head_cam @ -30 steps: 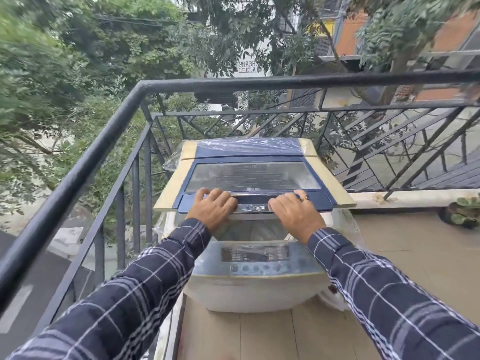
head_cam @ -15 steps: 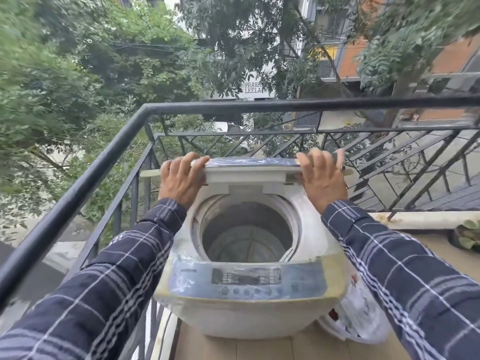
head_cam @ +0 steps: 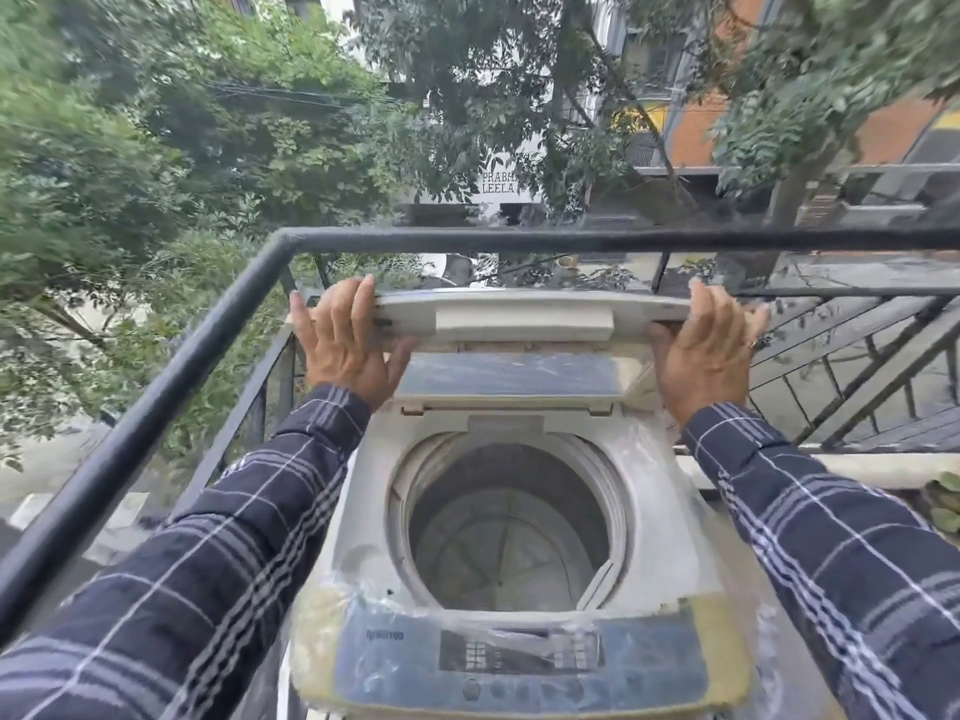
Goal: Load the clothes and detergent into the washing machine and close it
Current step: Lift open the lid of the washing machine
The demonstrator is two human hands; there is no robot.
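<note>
A white top-loading washing machine stands on a balcony, wrapped in clear plastic, with a blue control panel nearest me. Its folding lid is raised and folded back at the far side. The round drum is open and looks empty. My left hand grips the lid's left end, fingers over its top edge. My right hand holds the lid's right end the same way. No clothes or detergent are in view.
A black metal railing runs close behind the machine and down its left side. Trees and buildings lie beyond. A small potted plant sits at the right edge by a low white ledge.
Both hands have lifted the lid from nearly flat to folded upright at the back, uncovering the drum. The view has moved closer over the machine.
</note>
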